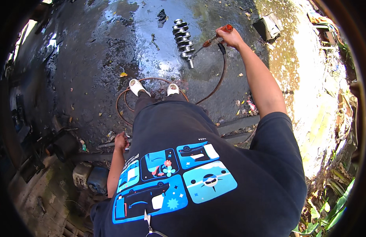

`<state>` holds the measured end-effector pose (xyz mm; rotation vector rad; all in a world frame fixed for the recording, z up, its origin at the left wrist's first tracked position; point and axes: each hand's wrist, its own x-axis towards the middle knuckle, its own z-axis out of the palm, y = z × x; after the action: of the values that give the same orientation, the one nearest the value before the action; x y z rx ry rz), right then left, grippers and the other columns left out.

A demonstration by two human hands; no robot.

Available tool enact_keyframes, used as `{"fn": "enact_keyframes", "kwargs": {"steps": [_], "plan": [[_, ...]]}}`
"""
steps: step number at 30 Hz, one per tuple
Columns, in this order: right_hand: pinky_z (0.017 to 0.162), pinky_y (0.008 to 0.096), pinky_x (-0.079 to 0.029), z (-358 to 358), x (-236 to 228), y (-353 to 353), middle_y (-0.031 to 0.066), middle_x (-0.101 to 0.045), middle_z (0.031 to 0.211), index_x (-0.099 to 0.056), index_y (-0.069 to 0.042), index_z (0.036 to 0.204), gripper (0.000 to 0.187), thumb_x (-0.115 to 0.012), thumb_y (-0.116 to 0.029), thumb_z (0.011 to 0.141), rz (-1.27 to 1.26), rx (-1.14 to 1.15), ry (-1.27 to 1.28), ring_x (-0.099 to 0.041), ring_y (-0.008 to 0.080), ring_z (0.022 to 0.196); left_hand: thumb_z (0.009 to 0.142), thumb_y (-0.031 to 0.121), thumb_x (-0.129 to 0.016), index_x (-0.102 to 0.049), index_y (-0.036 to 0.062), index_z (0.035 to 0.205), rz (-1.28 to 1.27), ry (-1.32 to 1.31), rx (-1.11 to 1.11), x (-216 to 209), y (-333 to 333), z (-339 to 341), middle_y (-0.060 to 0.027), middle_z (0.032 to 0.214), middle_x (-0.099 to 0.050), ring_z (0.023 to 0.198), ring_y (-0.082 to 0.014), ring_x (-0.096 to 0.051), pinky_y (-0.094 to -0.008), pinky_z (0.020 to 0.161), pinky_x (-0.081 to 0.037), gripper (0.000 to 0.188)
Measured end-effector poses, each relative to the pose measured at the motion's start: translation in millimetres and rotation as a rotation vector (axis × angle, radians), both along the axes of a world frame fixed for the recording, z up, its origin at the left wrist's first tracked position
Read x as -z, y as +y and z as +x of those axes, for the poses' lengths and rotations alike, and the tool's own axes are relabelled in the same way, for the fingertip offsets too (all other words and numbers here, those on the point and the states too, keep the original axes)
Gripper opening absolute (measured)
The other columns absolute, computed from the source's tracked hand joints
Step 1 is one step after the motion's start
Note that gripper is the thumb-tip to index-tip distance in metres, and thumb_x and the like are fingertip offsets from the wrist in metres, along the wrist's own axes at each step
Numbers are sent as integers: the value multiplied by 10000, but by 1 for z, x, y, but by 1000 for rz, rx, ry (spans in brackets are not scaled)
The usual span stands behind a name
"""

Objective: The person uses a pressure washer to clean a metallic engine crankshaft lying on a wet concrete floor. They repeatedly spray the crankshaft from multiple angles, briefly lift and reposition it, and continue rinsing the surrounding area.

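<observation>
Wet, dark ground is glistening beneath everything, with sunlight brightening the right side. Above it, the right hand is grasping a hose-fed spray tool, wrapping closely around its body and leaving no visible gap; how hard it is squeezing cannot be told. The left hand is hanging low by the person's side, and whether it is curling around anything cannot be made out. Just left of the tool's tip, a crankshaft is lying lengthwise on the ground, apart from the right hand. From the tool, a brown hose is running back and looping around the white shoes. That loop is probably posing the main risk: a step could snag it, jerking the tool off line, while the slick surface could be making footing unsure.
</observation>
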<state>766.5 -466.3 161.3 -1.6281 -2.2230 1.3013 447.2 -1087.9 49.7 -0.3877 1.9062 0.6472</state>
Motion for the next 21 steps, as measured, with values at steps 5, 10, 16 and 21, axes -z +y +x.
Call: {"fn": "enact_keyframes", "kwargs": {"steps": [5,10,16,21], "plan": [[516,288,-452,-3,-1,0,38,-660,874,-641,-105,984,319,-569,-357,802,9,28,8,-611,148,630,884,355,-530,-499,125,1008,-12,6,-14,-3,-5,-5,-26,758,-522,487,-113,-470,-260,404,-428,263],[482,278,-437,-7,-5,1,30,-672,931,-640,-126,1024,320,-549,-351,816,-10,21,-15,-608,136,647,885,349,-542,-498,112,1032,70,82,-103,-5,6,-12,-31,786,-537,491,-100,-473,-257,390,-422,283],[484,272,-435,-6,-6,-1,23,-672,929,-643,-127,1017,323,-550,-357,810,-7,26,-11,-595,127,654,893,346,-532,-502,104,1047,82,112,-77,-9,16,-9,-32,775,-544,491,-104,-481,-260,387,-423,289],[485,273,-438,-1,-1,0,28,-672,930,-638,-127,1021,322,-549,-353,811,-1,21,3,-607,134,651,892,347,-531,-503,91,1035,33,84,-56,-6,14,-5,-29,732,-538,478,-108,-480,-261,387,-428,294]]}}
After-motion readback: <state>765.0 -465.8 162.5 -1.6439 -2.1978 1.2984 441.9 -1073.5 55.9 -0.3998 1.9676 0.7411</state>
